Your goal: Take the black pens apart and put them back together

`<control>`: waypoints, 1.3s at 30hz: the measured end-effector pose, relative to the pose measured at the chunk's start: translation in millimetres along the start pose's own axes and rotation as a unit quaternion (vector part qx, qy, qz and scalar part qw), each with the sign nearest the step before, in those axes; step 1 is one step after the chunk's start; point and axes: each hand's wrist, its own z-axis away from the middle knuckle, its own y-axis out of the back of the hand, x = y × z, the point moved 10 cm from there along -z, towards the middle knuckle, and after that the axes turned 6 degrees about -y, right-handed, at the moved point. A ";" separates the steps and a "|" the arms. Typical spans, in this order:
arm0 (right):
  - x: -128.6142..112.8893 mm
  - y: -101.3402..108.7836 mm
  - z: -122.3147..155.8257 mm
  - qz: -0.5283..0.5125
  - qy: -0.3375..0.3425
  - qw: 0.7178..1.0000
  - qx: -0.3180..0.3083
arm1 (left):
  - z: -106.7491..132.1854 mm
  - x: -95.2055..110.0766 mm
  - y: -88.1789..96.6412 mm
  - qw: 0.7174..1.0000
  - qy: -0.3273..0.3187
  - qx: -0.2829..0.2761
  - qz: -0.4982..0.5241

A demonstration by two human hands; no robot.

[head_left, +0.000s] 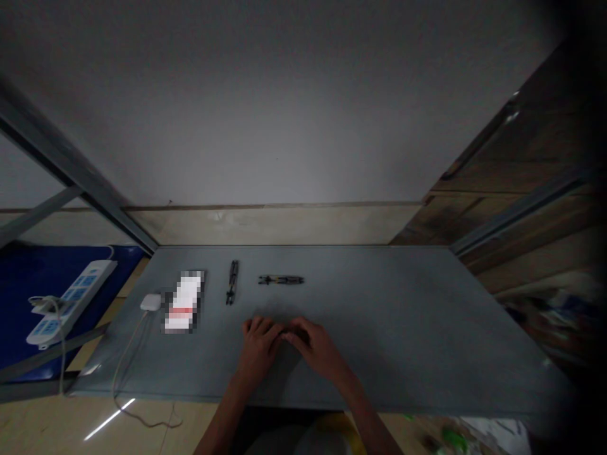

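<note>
Inspection at this moment: the left hand (258, 347) and the right hand (317, 347) rest palm-down on the grey table (427, 328). Both hold nothing. Their fingers are loosely curled, and the two hands touch each other at the tips, neither pinching anything.

Ahead of the hands, within easy reach, a slim dark tool with yellow marks (281, 279) lies crosswise, nearest to the meeting fingers. Its exact type cannot be confirmed. A second slim dark tool (232, 282) lies lengthwise ahead of the left hand, also unconfirmed in type.

Further left of the left hand is a pixelated white box (184, 302), its contents unreadable, with a white charger (150, 302) just beside it. Its white cable (116, 385) drops off the table edge. Beyond the table on that side, a white power strip (71, 303) lies on a blue board (28, 272). Nothing lies between the hands and the tools.
</note>
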 end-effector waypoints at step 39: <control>14.0 23.3 2.9 0.024 -0.057 0.995 0.073 | 14.0 -62.0 12.0 0.936 0.215 0.092 0.262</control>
